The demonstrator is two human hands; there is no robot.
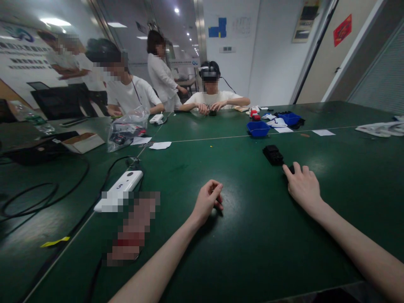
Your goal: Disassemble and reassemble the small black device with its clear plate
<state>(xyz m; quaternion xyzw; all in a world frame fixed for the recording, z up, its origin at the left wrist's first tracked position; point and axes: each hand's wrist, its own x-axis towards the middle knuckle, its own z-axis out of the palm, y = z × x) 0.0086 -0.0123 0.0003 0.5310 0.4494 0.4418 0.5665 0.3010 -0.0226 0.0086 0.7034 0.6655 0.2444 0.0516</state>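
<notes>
My left hand (208,200) rests on its side on the green table (240,235), its fingers loosely curled in and nothing showing between them. To the right, my right hand (303,185) is lowered palm down with its fingers around a small black object (292,169). Most of that object is hidden under the fingers, so I cannot tell its kind. Just beyond my right fingertips lies a black pouch-like item (272,155).
Left of my forearm are a white power bank marked 5 (126,183), a blurred-out flat item (135,227) and black cables (85,176). Farther off lie a clear plastic bag (126,130) and blue trays (258,128). A person wearing a headset (214,94) sits opposite.
</notes>
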